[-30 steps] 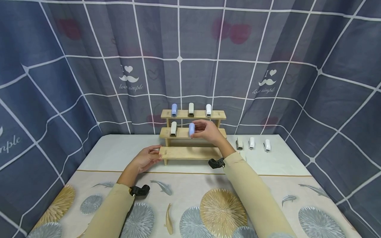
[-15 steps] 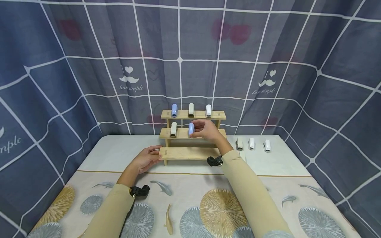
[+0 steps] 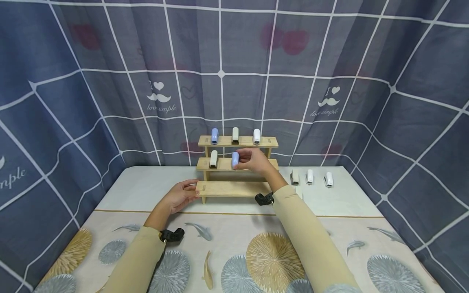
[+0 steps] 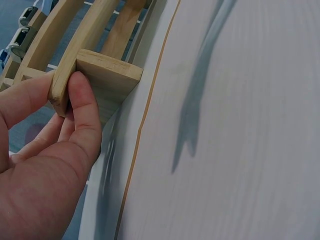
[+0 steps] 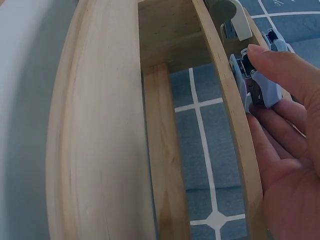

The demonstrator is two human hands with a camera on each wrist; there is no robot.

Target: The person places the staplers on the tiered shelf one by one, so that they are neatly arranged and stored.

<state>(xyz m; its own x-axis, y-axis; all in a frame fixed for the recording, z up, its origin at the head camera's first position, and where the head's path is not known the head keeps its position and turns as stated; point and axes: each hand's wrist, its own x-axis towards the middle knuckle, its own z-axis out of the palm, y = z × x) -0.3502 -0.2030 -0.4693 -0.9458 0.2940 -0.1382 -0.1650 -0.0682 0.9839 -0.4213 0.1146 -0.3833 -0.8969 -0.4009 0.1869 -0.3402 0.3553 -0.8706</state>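
Note:
My right hand pinches a small light-blue stapler between thumb and fingers at the middle tier of a three-tier wooden rack. In the right wrist view that stapler stands at the tier's edge; its underside is hard to make out. My left hand grips the left end of the lowest tier. The left wrist view has the thumb and fingers around that board end. A cream stapler stands left of the blue one. On the top tier are a blue stapler, a cream one and a white one.
Right of the rack, on the white tabletop, stand a cream stapler and two white staplers. Another pale item is partly covered by my right sleeve. A blue checked curtain encloses the back and sides.
My right hand has shifted slightly left along the middle tier with the blue stapler, then held nearly still. The left hand has not moved.

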